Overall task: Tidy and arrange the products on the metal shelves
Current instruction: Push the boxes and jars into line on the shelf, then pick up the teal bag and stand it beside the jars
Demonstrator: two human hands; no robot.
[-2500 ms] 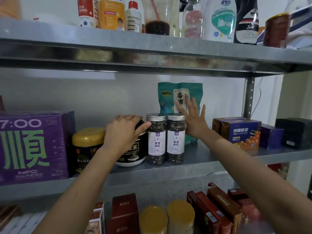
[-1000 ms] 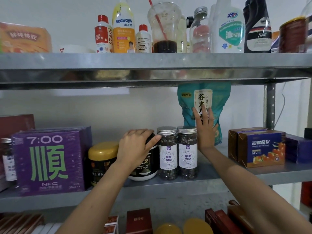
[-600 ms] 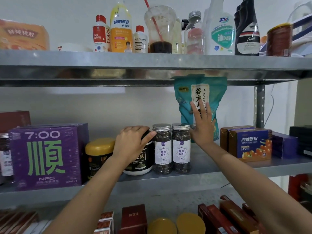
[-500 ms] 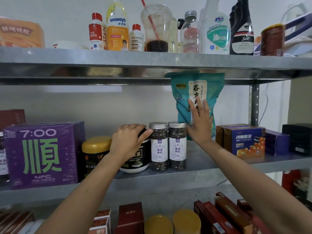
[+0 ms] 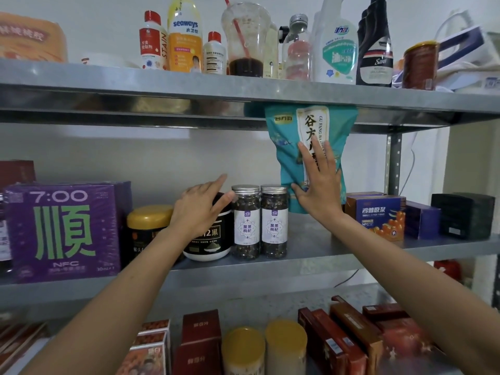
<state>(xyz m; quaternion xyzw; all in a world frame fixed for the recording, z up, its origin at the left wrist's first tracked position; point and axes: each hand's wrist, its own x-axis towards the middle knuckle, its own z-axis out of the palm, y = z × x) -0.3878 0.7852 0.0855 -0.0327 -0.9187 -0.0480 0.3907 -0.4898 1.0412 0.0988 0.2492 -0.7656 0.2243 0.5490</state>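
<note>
Pouch [image 5: 284, 158], centre frame: right hand [image 5: 318, 185] presses it flat-fingered, left hand [image 5: 198, 209] rests uncurled on jar [image 5: 213, 239]; we should seat it upright.

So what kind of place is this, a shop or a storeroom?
Likely a storeroom or pantry, not a shop: grey metal shelves mix a purple boxed drink carton, a white cleaning spray bottle and a part-empty clear plastic cup with red straw.
</note>
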